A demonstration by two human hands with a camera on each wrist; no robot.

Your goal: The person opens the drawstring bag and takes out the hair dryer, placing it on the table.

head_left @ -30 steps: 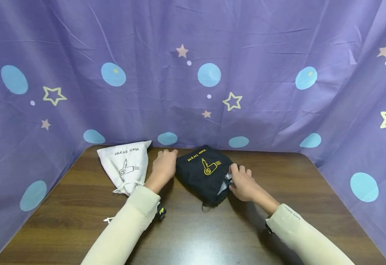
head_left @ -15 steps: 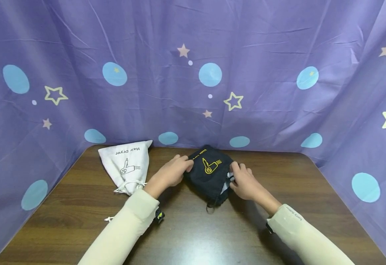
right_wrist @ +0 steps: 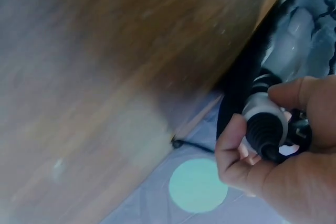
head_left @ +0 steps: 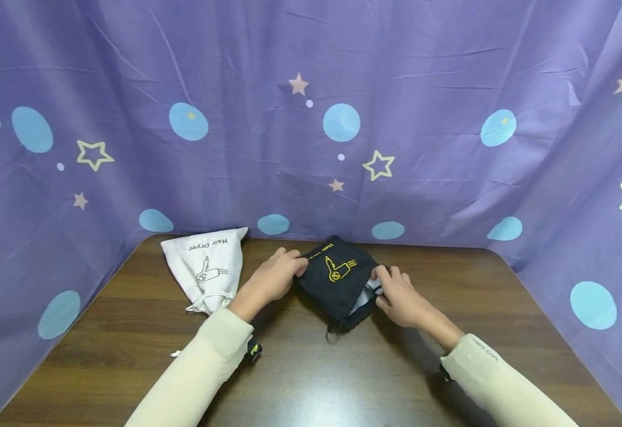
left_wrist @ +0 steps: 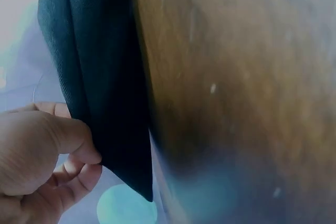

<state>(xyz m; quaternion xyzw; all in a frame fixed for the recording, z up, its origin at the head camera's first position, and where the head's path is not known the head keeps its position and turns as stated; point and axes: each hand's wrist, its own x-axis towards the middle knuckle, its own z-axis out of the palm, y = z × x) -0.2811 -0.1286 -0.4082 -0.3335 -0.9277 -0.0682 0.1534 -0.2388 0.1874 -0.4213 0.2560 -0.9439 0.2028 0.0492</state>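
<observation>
A black drawstring bag (head_left: 338,290) printed "Hair Dryer" in yellow lies at the back middle of the table, its mouth toward the right front. My left hand (head_left: 276,276) pinches the bag's left edge; in the left wrist view, thumb and fingers hold the dark cloth (left_wrist: 105,82) near a pointed corner. At the bag's mouth is my right hand (head_left: 402,299). The right wrist view shows its thumb and fingers around a silver hair dryer handle (right_wrist: 265,129) with a black ribbed cord end, partly inside the bag. The rest of the dryer is hidden by the cloth.
A white drawstring bag (head_left: 201,261), also printed "Hair Dryer", lies at the back left beside my left forearm. A white cord end (head_left: 175,353) shows near that sleeve. Behind the wooden table (head_left: 311,367) hangs a purple curtain (head_left: 268,178).
My left hand has moved right from beside the black bag onto its left edge and now pinches it. The right hand stays at the bag's mouth, shifted only slightly.
</observation>
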